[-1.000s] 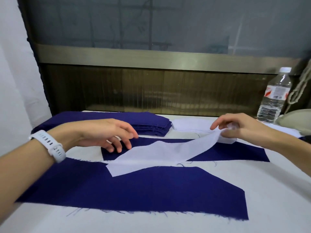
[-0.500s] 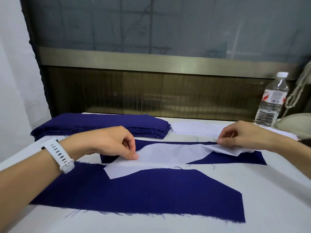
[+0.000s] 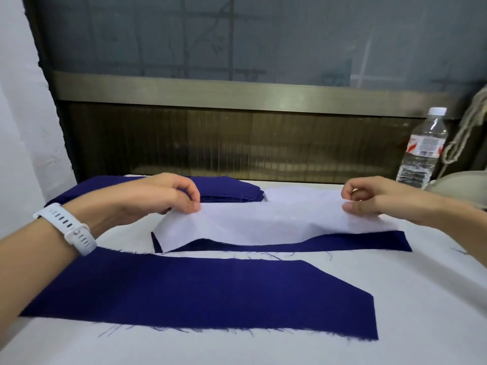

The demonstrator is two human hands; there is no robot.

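Your left hand [image 3: 158, 196] pinches the left end of the white piece [image 3: 276, 222] between thumb and curled fingers; your right hand [image 3: 374, 198] pinches the right end the same way; neither hand holds anything else.

Position: the white piece is stretched between the two hands, just over the far navy piece [image 3: 342, 245]; its back edge is lifted; its front edge sags toward the navy; can't tell whether it touches.

Progress, my read:
- white piece is over its target, so pick-up and rough placement look done
- not yet laid flat; the edges don't match the navy outline; the navy shows along the front and at the right end
- left for you: lower it, square the edges, smooth it out
- near navy piece [image 3: 210, 293] lies flat and bare on the counter [image 3: 395, 325], no white on it; likely next
- navy stack [image 3: 232, 194] and white stack [image 3: 297, 193] sit at the back; more pairs probably to do; can't count the layers

Labels: the water bottle [image 3: 421, 151] at the right rear has a red-and-white label; its text is too small to read; the white watch [image 3: 71, 230] on your left wrist shows only the strap; no writing visible on any fabric.
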